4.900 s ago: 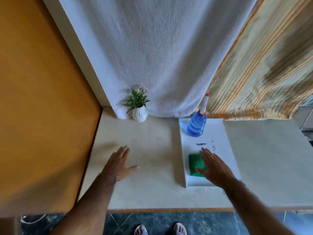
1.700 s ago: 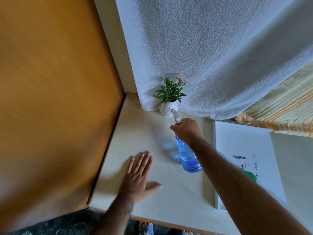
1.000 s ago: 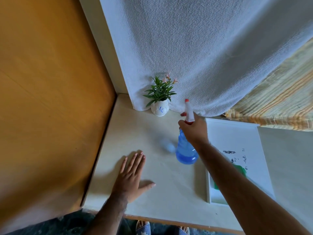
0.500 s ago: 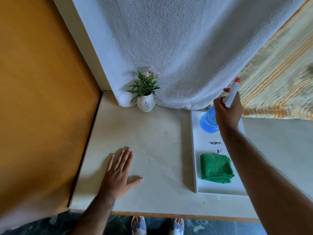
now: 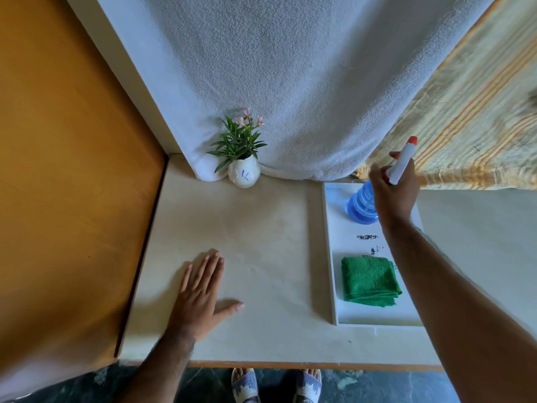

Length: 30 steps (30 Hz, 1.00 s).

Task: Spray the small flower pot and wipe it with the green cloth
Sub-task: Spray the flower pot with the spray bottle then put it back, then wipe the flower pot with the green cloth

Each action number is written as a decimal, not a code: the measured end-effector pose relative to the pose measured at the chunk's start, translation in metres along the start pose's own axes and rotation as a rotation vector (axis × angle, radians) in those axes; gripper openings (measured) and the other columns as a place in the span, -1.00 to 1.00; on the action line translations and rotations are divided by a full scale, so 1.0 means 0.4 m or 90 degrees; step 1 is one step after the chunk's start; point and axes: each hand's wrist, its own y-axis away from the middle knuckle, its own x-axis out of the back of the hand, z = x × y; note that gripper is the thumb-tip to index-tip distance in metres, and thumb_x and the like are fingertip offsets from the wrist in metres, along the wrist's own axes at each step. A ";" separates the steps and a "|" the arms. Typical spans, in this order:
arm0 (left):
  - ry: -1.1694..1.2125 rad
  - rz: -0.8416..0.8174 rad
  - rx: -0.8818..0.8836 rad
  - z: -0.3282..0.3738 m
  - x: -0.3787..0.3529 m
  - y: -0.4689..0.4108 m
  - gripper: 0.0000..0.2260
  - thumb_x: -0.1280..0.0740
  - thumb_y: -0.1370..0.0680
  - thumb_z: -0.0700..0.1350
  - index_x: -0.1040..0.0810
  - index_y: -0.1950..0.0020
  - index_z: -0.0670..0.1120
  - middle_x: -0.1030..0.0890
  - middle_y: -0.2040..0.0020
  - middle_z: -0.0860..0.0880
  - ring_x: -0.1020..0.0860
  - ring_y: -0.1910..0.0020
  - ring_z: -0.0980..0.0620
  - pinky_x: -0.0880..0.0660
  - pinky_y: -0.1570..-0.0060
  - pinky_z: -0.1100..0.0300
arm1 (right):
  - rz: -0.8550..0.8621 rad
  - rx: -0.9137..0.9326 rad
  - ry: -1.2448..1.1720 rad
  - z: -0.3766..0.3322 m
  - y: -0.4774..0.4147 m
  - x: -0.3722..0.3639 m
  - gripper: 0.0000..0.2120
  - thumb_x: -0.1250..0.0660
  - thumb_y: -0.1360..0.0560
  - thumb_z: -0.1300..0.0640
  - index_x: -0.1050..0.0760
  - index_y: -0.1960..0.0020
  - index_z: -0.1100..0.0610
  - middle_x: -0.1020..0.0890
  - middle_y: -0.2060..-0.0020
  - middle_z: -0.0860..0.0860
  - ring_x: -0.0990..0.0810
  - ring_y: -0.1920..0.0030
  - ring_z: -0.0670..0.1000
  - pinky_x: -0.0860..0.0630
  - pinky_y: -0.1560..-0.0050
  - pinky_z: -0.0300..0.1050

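The small white flower pot (image 5: 243, 173) with a blue mark and a green plant stands at the back of the table against the white towel. My right hand (image 5: 393, 193) grips the blue spray bottle (image 5: 359, 206) by its neck, its base on or just above the far end of the white tray (image 5: 331, 257). The bottle's white nozzle with a red tip sticks up past my fingers. The folded green cloth (image 5: 368, 281) lies on the near part of the tray. My left hand (image 5: 202, 295) rests flat on the table, fingers spread.
An orange wooden panel (image 5: 66, 184) walls off the table's left side. A white towel (image 5: 290, 82) and a striped curtain (image 5: 470, 126) hang behind. The table's front edge (image 5: 290, 365) runs just above my sandalled feet.
My right hand carried the spray bottle from near the pot back to the far end of the tray. The left hand stayed flat on the table.
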 end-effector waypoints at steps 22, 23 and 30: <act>0.028 0.005 0.001 0.017 0.022 0.001 0.02 -0.03 -0.51 0.53 -0.16 -0.66 -0.25 -0.16 -0.69 -0.25 -0.18 -0.65 -0.25 0.01 -0.59 -0.19 | -0.520 0.408 0.463 0.198 0.413 0.309 -0.13 -0.51 -0.43 -0.15 -0.30 -0.53 0.31 -0.23 -0.55 0.16 -0.26 -0.54 0.16 -0.39 -0.43 0.18; 0.026 0.008 0.001 0.018 0.023 0.001 0.02 -0.03 -0.50 0.53 -0.17 -0.66 -0.25 -0.17 -0.68 -0.25 -0.19 -0.65 -0.26 0.01 -0.59 -0.19 | -0.525 0.395 0.455 0.192 0.412 0.305 -0.14 -0.57 -0.40 -0.06 -0.33 -0.52 0.32 -0.26 -0.53 0.17 -0.30 -0.51 0.18 -0.43 -0.39 0.21; 0.014 0.002 0.002 0.011 0.018 0.001 0.03 0.03 -0.52 0.57 -0.09 -0.69 -0.21 -0.09 -0.71 -0.23 -0.11 -0.68 -0.25 0.19 -0.62 -0.09 | -0.519 0.357 0.459 0.178 0.400 0.301 -0.20 -0.51 -0.31 0.50 -0.37 -0.50 0.31 -0.42 -0.48 0.19 -0.36 -0.46 0.15 -0.40 -0.28 0.04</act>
